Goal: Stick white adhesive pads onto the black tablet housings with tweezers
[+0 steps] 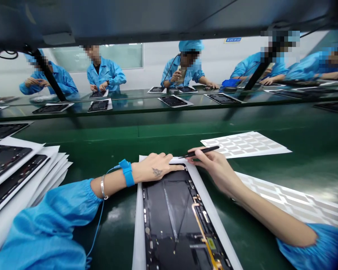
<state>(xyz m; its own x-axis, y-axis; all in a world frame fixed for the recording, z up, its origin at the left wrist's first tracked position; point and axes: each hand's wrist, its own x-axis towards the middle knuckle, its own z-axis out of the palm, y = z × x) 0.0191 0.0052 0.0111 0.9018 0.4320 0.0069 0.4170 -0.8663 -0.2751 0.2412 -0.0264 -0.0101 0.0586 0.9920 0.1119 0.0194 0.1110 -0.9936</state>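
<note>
An opened black tablet housing point(183, 217), its inner parts and an orange flex cable showing, lies on a white sheet point(138, 232). My left hand point(154, 167) rests across its far end, index finger stretched out to the far right corner. A blue wrist strap point(127, 173) with a thin cord circles that wrist. In my right hand point(211, 165) is a pair of black tweezers point(204, 150), gripped between thumb and fingers. Their tip points left, just beyond the housing's far edge. I cannot make out anything at the tip.
Stacked housings on white sheets point(39, 176) stand at left. Sheets of grey stickers point(248, 144) lie at right. Several co-workers in blue sit behind a conveyor line point(129, 107) carrying more housings. A dark shelf point(157, 22) hangs low overhead.
</note>
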